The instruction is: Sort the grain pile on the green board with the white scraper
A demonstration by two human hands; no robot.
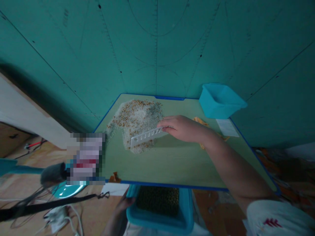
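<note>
My right hand [178,127] is closed on the end of a white slotted plastic strip [144,137]. The strip slants out to the left, over the near part of a spread pile of white grains mixed with orange-brown kernels [137,114]. Whether its lower edge touches the tabletop, I cannot tell. Below the table's front edge, my left hand [123,206] grips the left rim of a blue plastic basin [185,209], its thumb over the rim. Small dark green grains [157,200] lie inside that basin. The left fingers under the rim are hidden.
The pale table [172,167] has a blue edge and stands against a green wall [157,49]. An empty blue bin [216,106] is at its back right, near a white paper [227,127]. Orange scraps [200,121] lie behind my forearm. A dark stand arm [52,173] reaches in from the left.
</note>
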